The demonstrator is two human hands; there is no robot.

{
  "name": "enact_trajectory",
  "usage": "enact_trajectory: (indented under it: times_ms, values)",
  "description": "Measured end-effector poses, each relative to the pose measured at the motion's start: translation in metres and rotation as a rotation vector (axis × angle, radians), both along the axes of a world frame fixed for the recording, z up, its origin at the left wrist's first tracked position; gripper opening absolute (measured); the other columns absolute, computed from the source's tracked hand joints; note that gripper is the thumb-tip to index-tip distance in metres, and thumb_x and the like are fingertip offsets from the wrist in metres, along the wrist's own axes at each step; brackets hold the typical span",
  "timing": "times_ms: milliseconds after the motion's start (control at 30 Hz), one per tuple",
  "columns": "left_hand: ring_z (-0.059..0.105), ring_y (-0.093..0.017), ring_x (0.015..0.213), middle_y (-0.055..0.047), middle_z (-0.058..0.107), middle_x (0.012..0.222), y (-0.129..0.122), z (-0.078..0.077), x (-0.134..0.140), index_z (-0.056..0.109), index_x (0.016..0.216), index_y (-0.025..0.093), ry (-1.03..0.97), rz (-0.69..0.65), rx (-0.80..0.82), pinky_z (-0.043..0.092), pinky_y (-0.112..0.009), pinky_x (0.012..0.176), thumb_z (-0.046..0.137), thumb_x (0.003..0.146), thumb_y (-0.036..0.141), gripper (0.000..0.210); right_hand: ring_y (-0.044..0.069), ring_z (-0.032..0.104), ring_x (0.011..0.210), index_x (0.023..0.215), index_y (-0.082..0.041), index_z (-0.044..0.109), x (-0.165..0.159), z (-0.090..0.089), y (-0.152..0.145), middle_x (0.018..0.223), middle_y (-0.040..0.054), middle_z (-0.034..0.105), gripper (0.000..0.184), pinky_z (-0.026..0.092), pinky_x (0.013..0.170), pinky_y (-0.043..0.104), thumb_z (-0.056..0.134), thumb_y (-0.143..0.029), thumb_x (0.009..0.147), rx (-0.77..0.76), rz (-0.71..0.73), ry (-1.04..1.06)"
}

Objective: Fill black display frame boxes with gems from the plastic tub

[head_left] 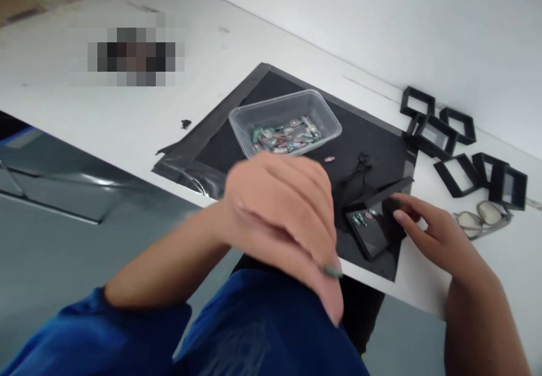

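My left hand (283, 212) is raised close to the camera, thumb and fingers pressed together on a small greenish shiny piece (332, 272). My right hand (436, 232) is at the right edge of a shallow black box (376, 239), thumb and index finger closed around that edge; the other fingers are partly hidden. Several small shiny green and pink pieces (359, 218) lie on the box's dark surface. A clear plastic container (328, 117) behind my left hand holds many similar pieces. One loose pink piece (329, 159) lies beside it.
A black mat (339, 117) with taped edges covers part of the white table (203, 43). Several black rectangular frames (459, 175) are grouped at the right, with eyeglasses (486, 213) in front of them. Crumpled black scraps (364, 161) lie on the mat. A blurred patch (135, 54) sits at upper left.
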State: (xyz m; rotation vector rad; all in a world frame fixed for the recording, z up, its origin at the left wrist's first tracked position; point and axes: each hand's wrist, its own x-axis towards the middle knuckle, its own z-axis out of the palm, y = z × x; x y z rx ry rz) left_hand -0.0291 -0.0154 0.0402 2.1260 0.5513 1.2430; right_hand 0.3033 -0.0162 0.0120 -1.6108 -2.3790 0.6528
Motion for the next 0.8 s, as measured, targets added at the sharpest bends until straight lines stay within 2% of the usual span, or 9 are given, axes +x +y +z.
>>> enact_trajectory:
  times_ms: [33, 100, 167, 267, 367, 433, 600, 700, 800]
  values:
    - [0.070, -0.013, 0.051, 0.003, 0.070, 0.054, -0.012, -0.003, 0.012, 0.070, 0.058, 0.029, -0.076, -0.210, -0.076, 0.060, -0.023, 0.058, 0.095, 0.073, 0.041, 0.031, 0.017, 0.061, 0.065, 0.132, -0.025, 0.071, 0.000, 0.001, 0.001, 0.079, 0.0019, 0.068, 0.046, 0.052, 0.059, 0.032, 0.054, -0.056, 0.103, 0.015, -0.001, 0.007]
    - [0.074, -0.012, 0.057, 0.003, 0.077, 0.063, -0.035, -0.014, 0.037, 0.071, 0.064, 0.026, -0.219, -0.465, -0.257, 0.059, -0.022, 0.060, 0.094, 0.073, 0.018, 0.026, 0.016, 0.059, 0.064, 0.126, -0.023, 0.074, 0.000, 0.003, 0.002, 0.075, 0.0012, 0.067, 0.043, 0.050, 0.060, 0.032, 0.056, -0.054, 0.102, 0.079, -0.004, 0.064]
    - [0.075, -0.014, 0.060, -0.001, 0.080, 0.070, -0.053, -0.026, 0.058, 0.073, 0.071, 0.025, -0.276, -0.499, -0.383, 0.058, -0.023, 0.059, 0.089, 0.077, 0.014, 0.020, 0.015, 0.058, 0.063, 0.120, -0.022, 0.076, 0.000, 0.005, 0.001, 0.072, 0.0003, 0.065, 0.038, 0.049, 0.060, 0.031, 0.059, -0.051, 0.101, 0.132, -0.011, 0.160]
    - [0.074, -0.015, 0.061, -0.004, 0.080, 0.071, -0.065, -0.038, 0.077, 0.077, 0.077, 0.023, -0.221, -0.423, -0.542, 0.058, -0.026, 0.060, 0.084, 0.083, 0.023, 0.010, 0.014, 0.056, 0.062, 0.112, -0.023, 0.078, -0.001, 0.007, -0.001, 0.069, -0.0011, 0.063, 0.032, 0.050, 0.062, 0.030, 0.060, -0.047, 0.101, 0.192, -0.024, 0.273]
    - [0.070, -0.013, 0.058, -0.003, 0.076, 0.064, -0.066, -0.040, 0.084, 0.076, 0.076, 0.020, -0.162, -0.312, -0.685, 0.056, -0.023, 0.060, 0.082, 0.086, 0.030, 0.015, 0.014, 0.055, 0.062, 0.104, -0.024, 0.078, -0.004, 0.007, -0.003, 0.067, -0.0018, 0.061, 0.025, 0.050, 0.062, 0.030, 0.064, -0.044, 0.099, 0.213, -0.007, 0.376]
    - [0.067, -0.011, 0.056, -0.001, 0.072, 0.060, -0.065, -0.041, 0.087, 0.073, 0.077, 0.018, -0.139, -0.208, -0.723, 0.054, -0.021, 0.058, 0.079, 0.088, 0.035, 0.021, 0.013, 0.054, 0.061, 0.101, -0.024, 0.078, -0.007, 0.008, -0.005, 0.065, -0.0024, 0.060, 0.022, 0.050, 0.061, 0.030, 0.067, -0.042, 0.097, 0.187, 0.030, 0.441]
    - [0.056, -0.008, 0.047, 0.002, 0.064, 0.054, -0.062, -0.049, 0.097, 0.067, 0.083, 0.018, -0.123, -0.046, -0.658, 0.044, -0.019, 0.048, 0.067, 0.097, 0.050, 0.035, 0.012, 0.056, 0.060, 0.098, -0.024, 0.079, -0.011, 0.007, -0.007, 0.067, -0.0020, 0.065, 0.027, 0.049, 0.057, 0.027, 0.073, -0.049, 0.092, 0.011, 0.199, 0.566]
    - [0.054, -0.009, 0.046, 0.003, 0.063, 0.052, -0.061, -0.056, 0.103, 0.069, 0.083, 0.020, -0.140, 0.057, -0.551, 0.046, -0.022, 0.049, 0.070, 0.095, 0.052, 0.034, 0.012, 0.058, 0.061, 0.097, -0.023, 0.080, -0.013, 0.006, -0.008, 0.070, -0.0003, 0.069, 0.032, 0.049, 0.057, 0.027, 0.074, -0.054, 0.092, -0.093, 0.277, 0.617]
    - [0.060, -0.011, 0.051, 0.001, 0.070, 0.060, -0.059, -0.061, 0.105, 0.074, 0.081, 0.022, -0.159, 0.204, -0.393, 0.049, -0.025, 0.053, 0.074, 0.093, 0.047, 0.027, 0.012, 0.060, 0.064, 0.095, -0.022, 0.081, -0.013, 0.006, -0.008, 0.074, 0.0013, 0.072, 0.031, 0.048, 0.057, 0.026, 0.075, -0.052, 0.092, -0.167, 0.312, 0.647]
